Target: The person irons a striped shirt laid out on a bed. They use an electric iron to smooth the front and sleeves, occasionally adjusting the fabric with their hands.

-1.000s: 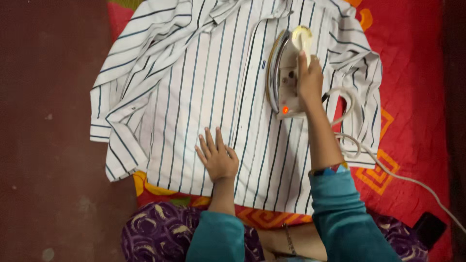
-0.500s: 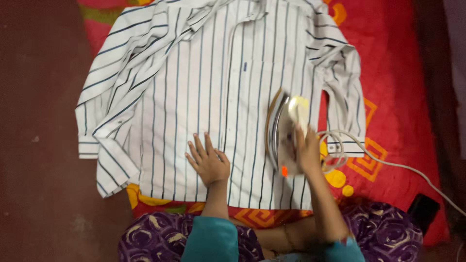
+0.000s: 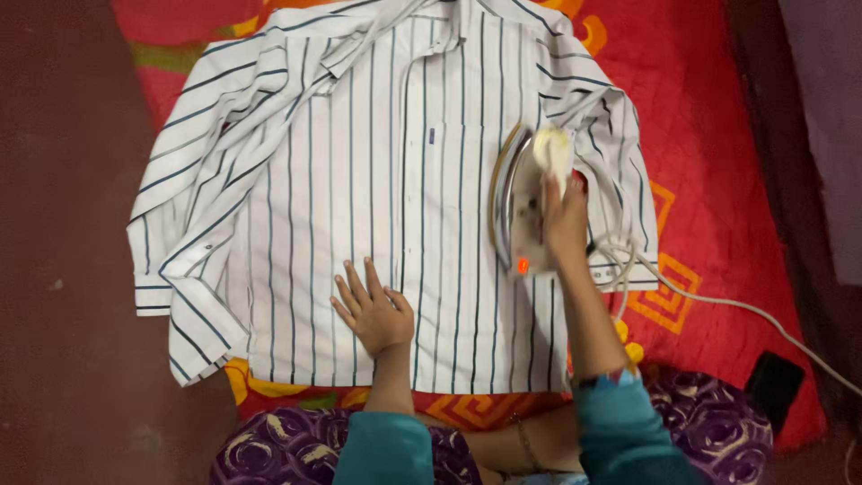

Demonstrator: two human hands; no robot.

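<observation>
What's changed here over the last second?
The right hand drew the iron back down the shirt toward the person, then eased it forward a little, gripping it throughout. The left hand stayed flat on the shirt near the hem.

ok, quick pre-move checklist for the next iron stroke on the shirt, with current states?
1. Right hand has a grip on the white electric iron: ok, closed around the handle.
2. Iron powered: ok, orange indicator lamp is lit.
3. Left hand out of the iron's way: ok, flat on the white striped cotton shirt, apart from the iron.
4. White power cord free of the soleplate: ok, it trails right across the red patterned blanket.
5. Fabric ahead flat: not ok, the folded sleeve lies bunched on the left.
6. Soleplate heat: cannot tell.
</observation>
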